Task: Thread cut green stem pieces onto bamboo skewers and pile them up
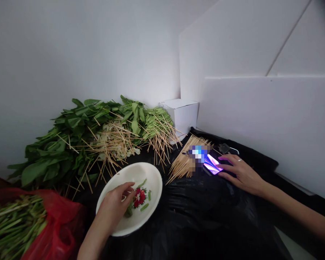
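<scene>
My left hand [116, 202] reaches into a white bowl [157, 180] with a red floral print at its bottom. Its fingers are curled in, thumb near the forefinger; what they hold, if anything, is hidden. A few short green stem pieces [144, 207] lie in the bowl, and more green shows just under the hand. At the right, my right hand [237, 171], with a ring on one finger, rests its spread fingertips on the lit screen of a phone [213, 165]. The phone lies beside a pile of thin bamboo skewers [178, 168]; part of its screen is blurred out.
Skewered leafy greens [67, 133], pale skewered vegetables [108, 133] and green stem skewers [157, 121] are heaped along the wall. A white box [185, 113] stands in the corner. A red plastic bag [59, 220] of stems sits front left. Black plastic sheeting [195, 216] covers the surface.
</scene>
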A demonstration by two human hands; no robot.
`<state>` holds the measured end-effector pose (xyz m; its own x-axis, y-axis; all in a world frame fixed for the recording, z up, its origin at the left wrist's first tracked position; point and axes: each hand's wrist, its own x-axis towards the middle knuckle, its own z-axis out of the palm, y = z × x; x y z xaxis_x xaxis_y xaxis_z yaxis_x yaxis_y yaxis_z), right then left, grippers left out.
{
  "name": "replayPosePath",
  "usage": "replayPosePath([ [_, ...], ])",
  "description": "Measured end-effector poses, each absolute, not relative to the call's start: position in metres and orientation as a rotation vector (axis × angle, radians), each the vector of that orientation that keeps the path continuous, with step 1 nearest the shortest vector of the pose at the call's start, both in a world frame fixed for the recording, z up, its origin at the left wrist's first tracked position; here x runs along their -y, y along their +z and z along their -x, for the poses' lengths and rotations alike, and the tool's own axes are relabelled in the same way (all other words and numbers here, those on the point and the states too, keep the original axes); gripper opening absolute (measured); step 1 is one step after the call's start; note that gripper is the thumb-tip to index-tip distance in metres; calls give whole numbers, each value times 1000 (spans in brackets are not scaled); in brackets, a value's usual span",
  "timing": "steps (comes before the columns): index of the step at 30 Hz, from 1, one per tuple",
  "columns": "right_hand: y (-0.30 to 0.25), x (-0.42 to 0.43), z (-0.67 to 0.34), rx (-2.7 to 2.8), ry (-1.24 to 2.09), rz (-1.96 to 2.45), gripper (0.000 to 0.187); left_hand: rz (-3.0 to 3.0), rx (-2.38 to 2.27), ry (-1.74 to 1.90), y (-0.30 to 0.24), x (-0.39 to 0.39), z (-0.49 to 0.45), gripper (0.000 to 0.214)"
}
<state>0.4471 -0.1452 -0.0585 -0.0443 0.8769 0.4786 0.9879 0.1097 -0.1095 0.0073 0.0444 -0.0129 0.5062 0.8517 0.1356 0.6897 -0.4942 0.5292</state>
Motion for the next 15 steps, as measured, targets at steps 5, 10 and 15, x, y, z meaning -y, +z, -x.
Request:
replayPosePath([
  [5,-57,107,-449,2053,-336,1760,33,-2343,-1254,519,-17,-46,-6,43],
  [10,-48,41,-455,1982,-279,1753,41,-2334,-1283,529,-15,-46,-5,42],
  [15,-48,41,-468,1831,-285,1735,43,-2336,-1340,518,-13,-46,-2,43],
])
